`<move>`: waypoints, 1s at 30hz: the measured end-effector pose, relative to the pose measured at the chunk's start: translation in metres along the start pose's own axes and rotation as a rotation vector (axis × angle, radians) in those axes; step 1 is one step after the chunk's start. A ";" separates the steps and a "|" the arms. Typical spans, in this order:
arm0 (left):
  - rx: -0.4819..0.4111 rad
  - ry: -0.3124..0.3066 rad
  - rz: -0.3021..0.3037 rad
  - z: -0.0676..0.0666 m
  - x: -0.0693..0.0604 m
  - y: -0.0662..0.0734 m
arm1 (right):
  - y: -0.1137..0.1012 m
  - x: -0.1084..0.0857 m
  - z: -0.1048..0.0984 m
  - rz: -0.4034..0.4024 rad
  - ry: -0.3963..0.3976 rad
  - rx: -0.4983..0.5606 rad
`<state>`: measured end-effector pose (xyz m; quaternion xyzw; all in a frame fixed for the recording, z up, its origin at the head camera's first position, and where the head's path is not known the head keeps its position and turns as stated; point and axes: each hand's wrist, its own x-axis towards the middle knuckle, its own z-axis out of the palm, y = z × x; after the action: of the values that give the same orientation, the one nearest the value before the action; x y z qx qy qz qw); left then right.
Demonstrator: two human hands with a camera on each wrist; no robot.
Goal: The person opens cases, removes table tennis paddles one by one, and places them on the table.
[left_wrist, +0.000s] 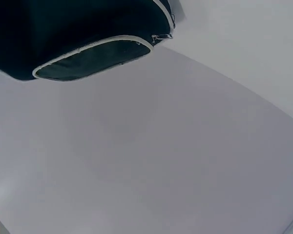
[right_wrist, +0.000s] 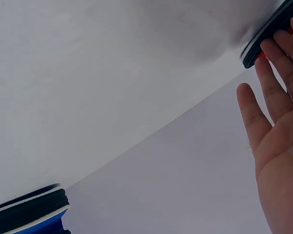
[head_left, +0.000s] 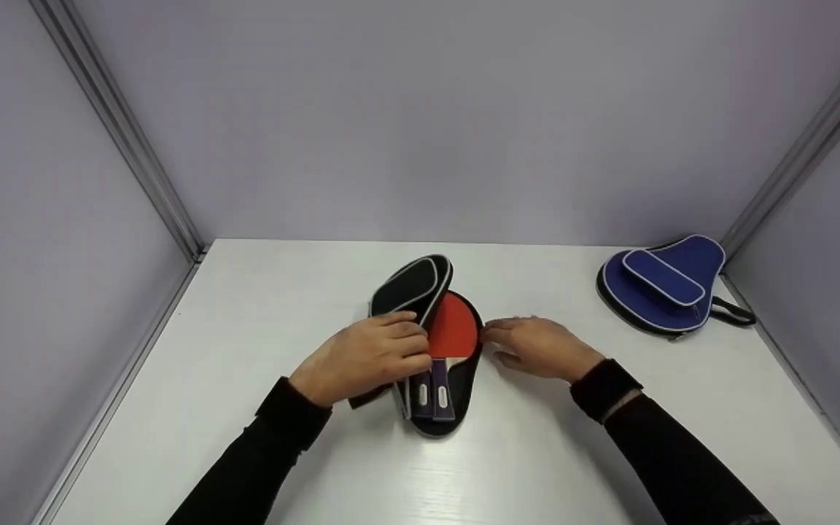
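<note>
A black paddle case with light piping lies with its cover lifted and folded toward the left. Inside rests a table tennis paddle with a red face; two dark handles with pale oval marks show side by side. My left hand holds the cover's edge, fingers curled over it and thumb out of sight. The right hand touches the case's right rim with its fingertips; in the right wrist view its fingers extend, mostly straight. Part of the cover fills the top of the left wrist view.
On the white table, a blue paddle case with a small front pocket lies at the back right, its black strap beside it. Grey walls stand behind and on both sides.
</note>
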<state>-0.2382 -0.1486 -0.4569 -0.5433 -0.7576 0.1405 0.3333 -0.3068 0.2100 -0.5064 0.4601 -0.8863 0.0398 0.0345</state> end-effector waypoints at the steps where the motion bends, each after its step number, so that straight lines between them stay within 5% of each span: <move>1: 0.002 -0.003 0.000 -0.001 -0.001 0.000 | -0.001 0.000 0.000 -0.001 0.000 0.000; 11: 0.000 0.019 -0.016 -0.002 -0.009 -0.003 | -0.005 0.002 -0.001 0.034 0.020 -0.075; 30: 0.033 -0.024 -0.037 0.008 -0.015 0.005 | 0.021 -0.030 -0.006 0.189 -0.004 -0.086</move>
<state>-0.2365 -0.1597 -0.4709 -0.5220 -0.7691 0.1530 0.3357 -0.3071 0.2471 -0.5043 0.3726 -0.9267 0.0039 0.0486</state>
